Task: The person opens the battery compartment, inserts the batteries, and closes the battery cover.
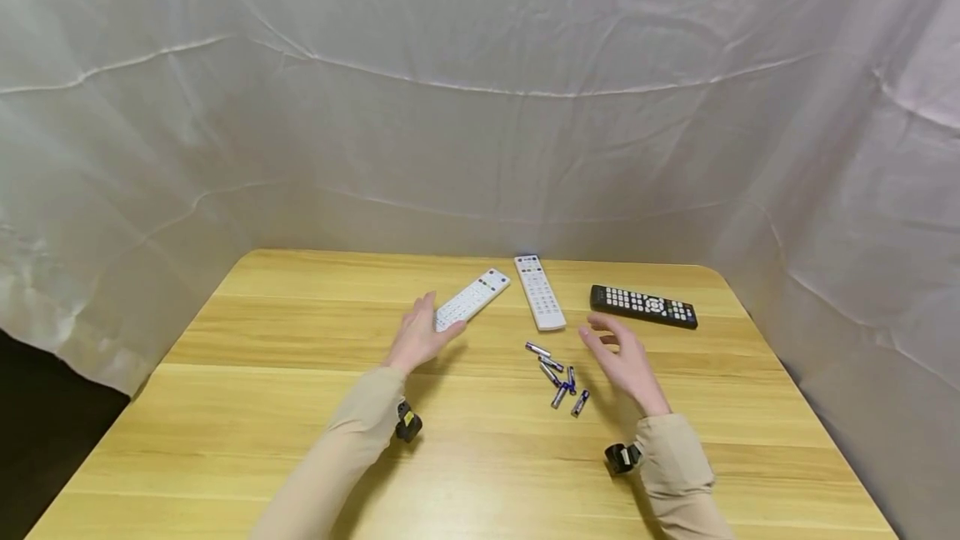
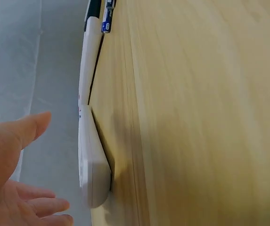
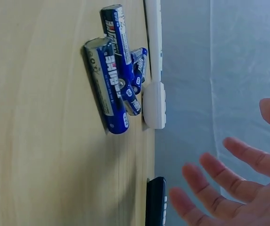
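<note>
My left hand point(image 1: 418, 340), thumb and fingers spread, hovers at the near end of a white remote control point(image 1: 474, 298) lying at a slant. In the left wrist view a gap shows between the fingers and that white remote point(image 2: 93, 165). My right hand point(image 1: 622, 357) is held above the table with relaxed fingers and nothing in them. Just left of it lies a loose group of several small blue-and-silver batteries point(image 1: 551, 363); the right wrist view shows the batteries point(image 3: 107, 84) close up. Beyond the right hand lies a black remote control point(image 1: 643, 307).
A second white remote control point(image 1: 540, 294) lies between the first one and the black remote, near the back edge. Everything lies on a light wooden table point(image 1: 262, 407). Pale fabric point(image 1: 480, 148) hangs around the back and sides.
</note>
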`<state>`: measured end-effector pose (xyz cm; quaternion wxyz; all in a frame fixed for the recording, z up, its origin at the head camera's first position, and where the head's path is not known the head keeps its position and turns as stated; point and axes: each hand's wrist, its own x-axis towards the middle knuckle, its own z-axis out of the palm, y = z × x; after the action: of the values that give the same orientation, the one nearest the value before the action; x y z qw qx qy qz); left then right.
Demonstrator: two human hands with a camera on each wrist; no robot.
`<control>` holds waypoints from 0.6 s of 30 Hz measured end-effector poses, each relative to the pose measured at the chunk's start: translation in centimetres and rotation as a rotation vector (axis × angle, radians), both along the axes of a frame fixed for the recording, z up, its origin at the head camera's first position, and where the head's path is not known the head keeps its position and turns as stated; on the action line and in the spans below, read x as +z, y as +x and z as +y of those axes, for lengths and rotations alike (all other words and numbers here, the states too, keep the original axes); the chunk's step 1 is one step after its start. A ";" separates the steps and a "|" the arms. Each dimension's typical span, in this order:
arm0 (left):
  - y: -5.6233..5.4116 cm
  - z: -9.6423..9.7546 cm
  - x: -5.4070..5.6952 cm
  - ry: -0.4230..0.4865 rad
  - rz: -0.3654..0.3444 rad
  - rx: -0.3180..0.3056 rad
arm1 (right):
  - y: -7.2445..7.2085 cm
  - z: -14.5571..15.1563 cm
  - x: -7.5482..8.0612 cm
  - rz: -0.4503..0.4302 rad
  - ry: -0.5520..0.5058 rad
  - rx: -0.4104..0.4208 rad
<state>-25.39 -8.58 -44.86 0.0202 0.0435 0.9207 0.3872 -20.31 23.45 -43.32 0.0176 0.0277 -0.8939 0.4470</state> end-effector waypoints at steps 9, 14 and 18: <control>-1.6 2.1 -0.1 -0.109 0.102 -0.023 | 0.1 -0.3 -0.3 -0.027 0.003 -0.020; -2.5 3.2 0.1 -0.173 0.120 -0.046 | 0.1 -0.5 -0.5 -0.036 -0.015 -0.023; -2.9 4.0 0.0 -0.225 0.109 -0.061 | 0.2 -0.7 -0.6 -0.032 -0.020 -0.019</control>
<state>-28.25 -4.57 -44.85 -0.0134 0.0900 0.9563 0.2778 -20.15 22.74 -43.97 0.0077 0.0118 -0.8899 0.4559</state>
